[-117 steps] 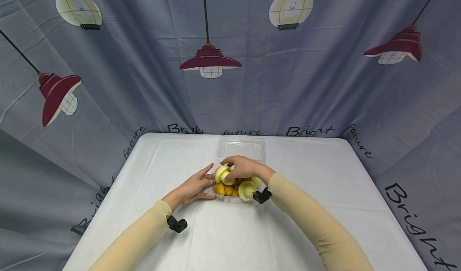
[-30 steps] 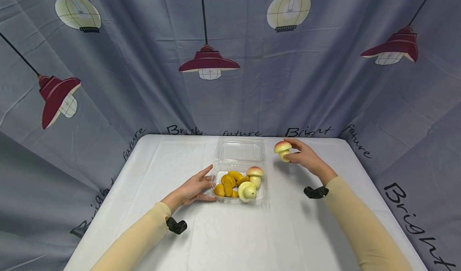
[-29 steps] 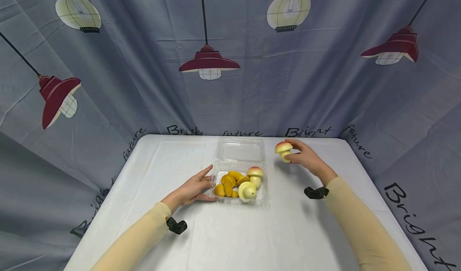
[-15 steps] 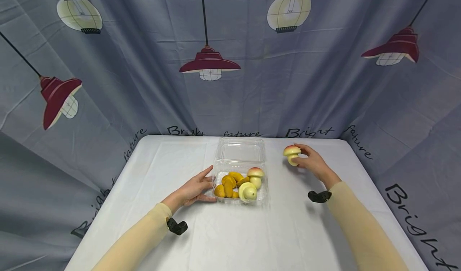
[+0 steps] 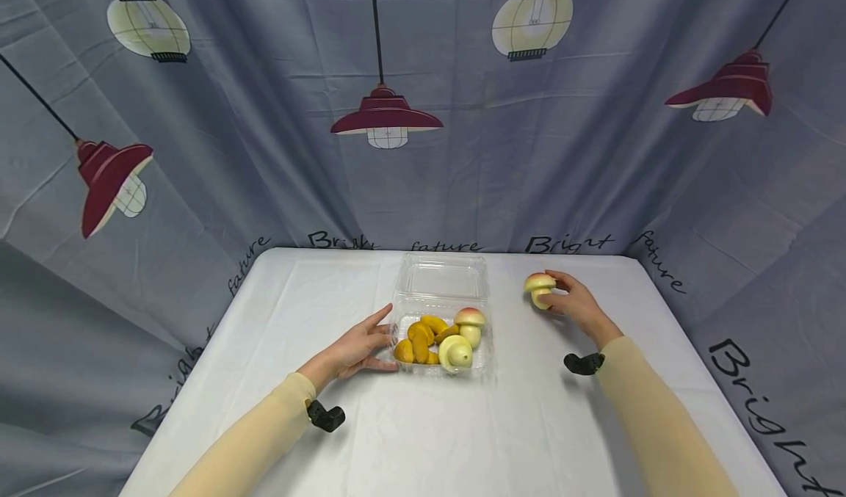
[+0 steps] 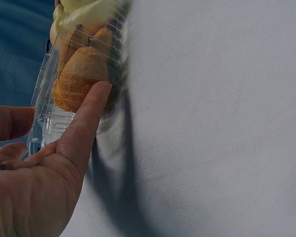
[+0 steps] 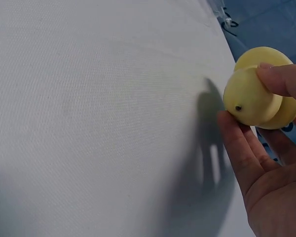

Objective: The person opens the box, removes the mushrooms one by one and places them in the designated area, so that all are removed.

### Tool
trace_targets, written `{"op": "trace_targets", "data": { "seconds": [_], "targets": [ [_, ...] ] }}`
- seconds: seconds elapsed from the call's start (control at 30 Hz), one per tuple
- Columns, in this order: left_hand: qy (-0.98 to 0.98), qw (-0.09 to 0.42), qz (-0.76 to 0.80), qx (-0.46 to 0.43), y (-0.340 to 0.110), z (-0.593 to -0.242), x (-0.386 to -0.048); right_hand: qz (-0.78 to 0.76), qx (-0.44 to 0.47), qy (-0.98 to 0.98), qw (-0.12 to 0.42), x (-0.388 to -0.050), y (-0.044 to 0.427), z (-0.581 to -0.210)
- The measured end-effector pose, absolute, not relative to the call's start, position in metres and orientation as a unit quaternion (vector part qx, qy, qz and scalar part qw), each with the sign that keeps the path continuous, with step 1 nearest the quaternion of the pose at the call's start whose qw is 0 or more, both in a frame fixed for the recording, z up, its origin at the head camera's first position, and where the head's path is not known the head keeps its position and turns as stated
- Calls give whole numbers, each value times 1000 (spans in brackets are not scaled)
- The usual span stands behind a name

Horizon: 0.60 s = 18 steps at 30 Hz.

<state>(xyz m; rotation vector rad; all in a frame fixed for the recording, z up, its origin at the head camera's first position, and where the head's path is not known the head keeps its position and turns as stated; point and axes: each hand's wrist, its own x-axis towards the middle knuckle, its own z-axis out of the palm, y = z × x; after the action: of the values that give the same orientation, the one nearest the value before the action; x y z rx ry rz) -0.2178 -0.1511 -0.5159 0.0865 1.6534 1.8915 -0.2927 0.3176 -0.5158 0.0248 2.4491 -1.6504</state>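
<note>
My right hand (image 5: 578, 305) grips a mushroom (image 5: 540, 290) with a red-and-cream cap and a pale stem, just over the table's right part. In the right wrist view the thumb and fingers hold the mushroom (image 7: 251, 96), its stem end facing the camera. A clear plastic box (image 5: 487, 365) contains several orange-brown mushrooms (image 5: 420, 341) and two pale ones, one upright (image 5: 470, 327) and one stem up (image 5: 455, 353). My left hand (image 5: 353, 348) rests with spread fingers against the box's left side. In the left wrist view its thumb (image 6: 86, 123) touches the clear wall.
The box's transparent lid (image 5: 443, 277) lies folded back behind it. A white cloth (image 5: 423, 438) covers the table. Behind the far edge hangs a grey-blue curtain (image 5: 449, 189) printed with lamps and lettering. Black wrist cameras are strapped to both wrists.
The right hand took a mushroom from the box and carried it right; over the last second it moved slightly farther right and lower. The left hand has stayed at the box.
</note>
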Motion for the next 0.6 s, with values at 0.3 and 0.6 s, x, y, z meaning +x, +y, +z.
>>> {"op": "trace_targets", "data": {
  "seconds": [0.3,0.6],
  "targets": [
    [622,309,719,27,-151,-517,-218,-570,39,816,89,-296,316,-525],
    [622,311,718,29,-151,-516,-218,-585,58,804,89,-300,313,-533]
  ]
}}
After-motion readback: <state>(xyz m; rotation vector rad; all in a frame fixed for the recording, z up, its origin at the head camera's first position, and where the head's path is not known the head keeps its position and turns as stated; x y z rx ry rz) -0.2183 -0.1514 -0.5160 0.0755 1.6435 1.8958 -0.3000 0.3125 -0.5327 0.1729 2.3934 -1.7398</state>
